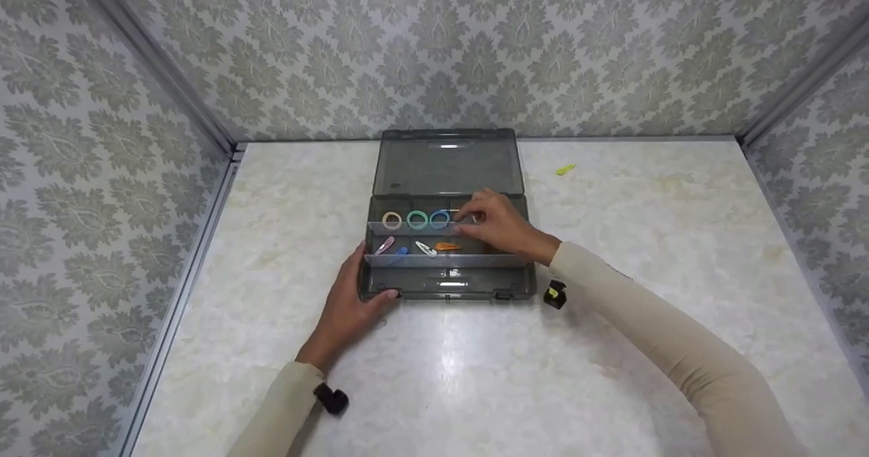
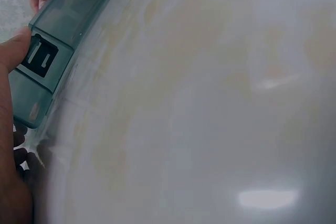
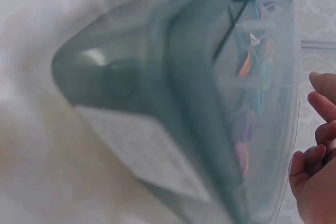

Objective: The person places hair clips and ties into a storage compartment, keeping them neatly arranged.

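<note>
A smoky grey plastic organizer box [image 1: 448,282] stands with its lid [image 1: 448,165] folded back. My left hand [image 1: 346,311] grips its front left corner, thumb at the front edge and fingers along the left side. Over the right part of the back row is my right hand [image 1: 501,225], fingers bent and nothing visible between thumb and forefinger. Beige [image 1: 392,221], green [image 1: 417,220] and blue hair ties [image 1: 440,219] lie in the back row. The middle row holds pink [image 1: 385,245], blue [image 1: 400,253], white [image 1: 426,248] and orange hair clips [image 1: 447,246].
A yellow hair clip [image 1: 565,170] lies on the marbled table [image 1: 652,199], right of the lid. Patterned walls [image 1: 441,49] enclose the table at the back and both sides. A clear divider [image 1: 445,261] separates the middle row from the front one.
</note>
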A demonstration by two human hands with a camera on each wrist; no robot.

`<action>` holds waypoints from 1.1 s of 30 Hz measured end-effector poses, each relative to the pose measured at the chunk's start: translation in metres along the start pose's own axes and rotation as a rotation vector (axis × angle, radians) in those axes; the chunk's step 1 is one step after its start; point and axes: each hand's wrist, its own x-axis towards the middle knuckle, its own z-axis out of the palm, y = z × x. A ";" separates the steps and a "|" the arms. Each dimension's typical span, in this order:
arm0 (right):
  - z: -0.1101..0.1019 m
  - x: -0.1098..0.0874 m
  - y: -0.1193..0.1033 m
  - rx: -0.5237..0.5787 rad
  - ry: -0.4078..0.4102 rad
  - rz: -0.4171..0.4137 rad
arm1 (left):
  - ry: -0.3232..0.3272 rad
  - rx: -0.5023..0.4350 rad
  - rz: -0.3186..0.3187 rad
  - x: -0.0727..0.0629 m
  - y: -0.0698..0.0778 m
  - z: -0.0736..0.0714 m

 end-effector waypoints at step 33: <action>-0.077 -0.034 0.014 0.183 0.262 0.147 | -0.001 0.004 -0.009 -0.001 0.001 0.000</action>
